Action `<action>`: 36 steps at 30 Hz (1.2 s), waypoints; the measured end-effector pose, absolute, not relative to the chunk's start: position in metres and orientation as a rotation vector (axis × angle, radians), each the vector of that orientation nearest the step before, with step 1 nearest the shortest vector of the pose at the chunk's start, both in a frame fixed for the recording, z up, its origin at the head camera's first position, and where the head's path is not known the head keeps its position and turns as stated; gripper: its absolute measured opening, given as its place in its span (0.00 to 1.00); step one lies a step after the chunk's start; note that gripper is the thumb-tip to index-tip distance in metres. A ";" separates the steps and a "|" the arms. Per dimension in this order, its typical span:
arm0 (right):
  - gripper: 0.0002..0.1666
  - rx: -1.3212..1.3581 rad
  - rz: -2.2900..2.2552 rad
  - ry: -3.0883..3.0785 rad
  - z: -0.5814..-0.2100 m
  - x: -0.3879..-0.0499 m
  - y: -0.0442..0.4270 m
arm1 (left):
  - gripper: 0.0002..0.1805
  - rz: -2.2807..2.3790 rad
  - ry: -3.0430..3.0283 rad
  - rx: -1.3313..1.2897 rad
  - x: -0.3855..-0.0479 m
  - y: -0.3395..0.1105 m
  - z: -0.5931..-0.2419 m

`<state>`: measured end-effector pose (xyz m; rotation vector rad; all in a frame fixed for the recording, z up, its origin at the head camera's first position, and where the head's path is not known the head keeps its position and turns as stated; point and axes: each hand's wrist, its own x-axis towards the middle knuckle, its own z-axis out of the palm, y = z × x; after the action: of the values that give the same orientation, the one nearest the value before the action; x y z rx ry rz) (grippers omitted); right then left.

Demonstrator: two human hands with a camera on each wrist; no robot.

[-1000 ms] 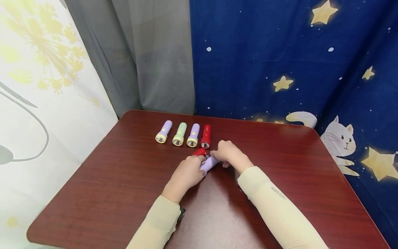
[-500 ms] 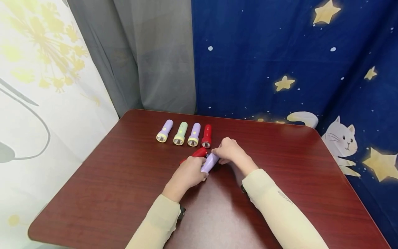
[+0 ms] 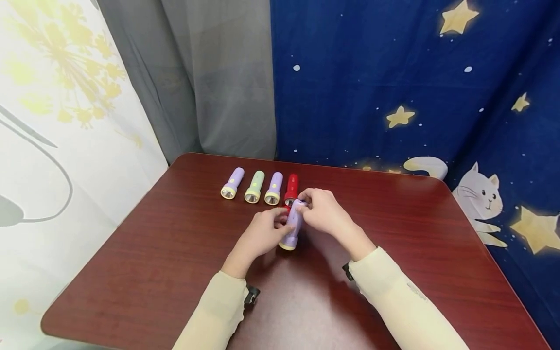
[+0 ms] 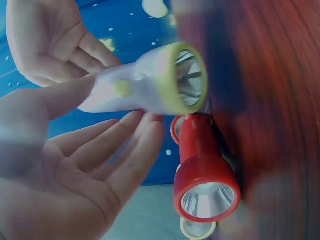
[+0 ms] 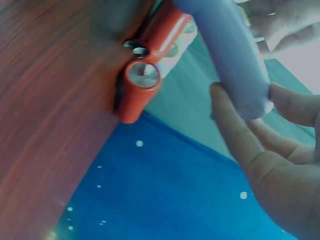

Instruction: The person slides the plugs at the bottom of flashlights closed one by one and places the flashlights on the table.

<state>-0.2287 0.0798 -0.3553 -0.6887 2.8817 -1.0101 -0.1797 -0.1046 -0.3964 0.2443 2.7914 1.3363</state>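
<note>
**Right hand grips a tilted lilac flashlight**

Head view: The right hand pinches the tail of the lilac flashlight, which slants over the desk, its pale-yellow rim toward the person. The left hand is beside it, thumb at the barrel, fingers loosely extended. Farther back lie a second lilac flashlight, a green flashlight, a third lilac flashlight and a red flashlight in a row.

Left wrist view: The barrel, with its yellow button, runs past the left thumb and spread fingers; whether those fingertips touch it, I cannot tell. A nearer red flashlight lies on the desk, lens facing the camera.

Right wrist view: The right thumb and fingers close on the tail from opposite sides.
</note>
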 end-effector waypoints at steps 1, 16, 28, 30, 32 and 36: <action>0.15 -0.724 -1.035 2.882 -0.353 -0.224 0.081 | 0.28 1.411 2.757 0.234 -0.179 -0.106 -0.395; 0.28 -1.056 -1.380 2.747 -0.339 -0.182 0.094 | 0.26 1.884 2.630 0.357 -0.166 -0.112 -0.370; 0.32 -1.413 -1.273 2.926 -0.356 -0.183 0.100 | 0.27 1.853 2.673 0.391 -0.161 -0.106 -0.367; 0.31 -1.470 -1.236 2.982 -0.358 -0.184 0.101 | 0.27 1.842 2.681 0.393 -0.160 -0.105 -0.367; 0.31 -1.532 -1.174 3.055 -0.360 -0.184 0.102 | 0.27 1.833 2.690 0.395 -0.159 -0.104 -0.366; 0.29 -1.634 -1.083 3.155 -0.360 -0.186 0.104 | 0.26 1.834 2.688 0.425 -0.157 -0.101 -0.365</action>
<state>-0.1862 0.1037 -0.3604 -1.6340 3.1551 -1.0827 -0.1573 -0.1012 -0.3655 0.4251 2.6883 1.8344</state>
